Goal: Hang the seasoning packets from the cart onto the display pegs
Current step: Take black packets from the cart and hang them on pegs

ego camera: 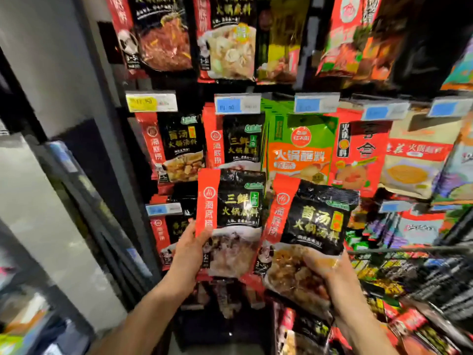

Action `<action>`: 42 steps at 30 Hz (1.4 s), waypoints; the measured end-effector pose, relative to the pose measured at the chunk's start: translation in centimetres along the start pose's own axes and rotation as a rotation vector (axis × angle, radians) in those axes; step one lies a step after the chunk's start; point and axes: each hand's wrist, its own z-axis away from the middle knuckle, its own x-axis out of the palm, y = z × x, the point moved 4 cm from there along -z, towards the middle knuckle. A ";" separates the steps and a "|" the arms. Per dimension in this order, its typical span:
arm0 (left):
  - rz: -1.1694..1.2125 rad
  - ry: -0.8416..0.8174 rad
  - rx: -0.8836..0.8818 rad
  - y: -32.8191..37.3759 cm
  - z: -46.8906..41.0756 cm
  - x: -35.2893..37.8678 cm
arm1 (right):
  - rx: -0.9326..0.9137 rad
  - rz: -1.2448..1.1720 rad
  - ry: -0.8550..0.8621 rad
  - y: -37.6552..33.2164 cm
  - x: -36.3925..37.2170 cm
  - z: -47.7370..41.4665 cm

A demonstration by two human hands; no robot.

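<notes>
Shop display wall (276, 88) filling frame; stock being held up at lower centre
Left hand (190, 249) gripping left packet (235, 208), right hand (325, 267) gripping right packet (312, 226); lookalike designs risking wrong-peg hanging

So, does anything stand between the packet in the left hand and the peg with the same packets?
Nothing visible does. The left hand holds its packet just below the matching hung packets; only the blue price tag sits above them at the front.
</notes>
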 end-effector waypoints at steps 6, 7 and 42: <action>0.018 0.004 0.109 5.4 -3.6 0.7 | -0.079 -0.047 0.078 -1.5 0.1 0.0; 0.025 -0.007 0.110 6.1 -4.2 1.0 | -0.110 -0.050 0.071 -2.1 0.2 -0.1; -0.037 0.178 0.102 10.7 -12.1 4.0 | -0.196 -0.057 0.119 -4.9 0.4 -3.3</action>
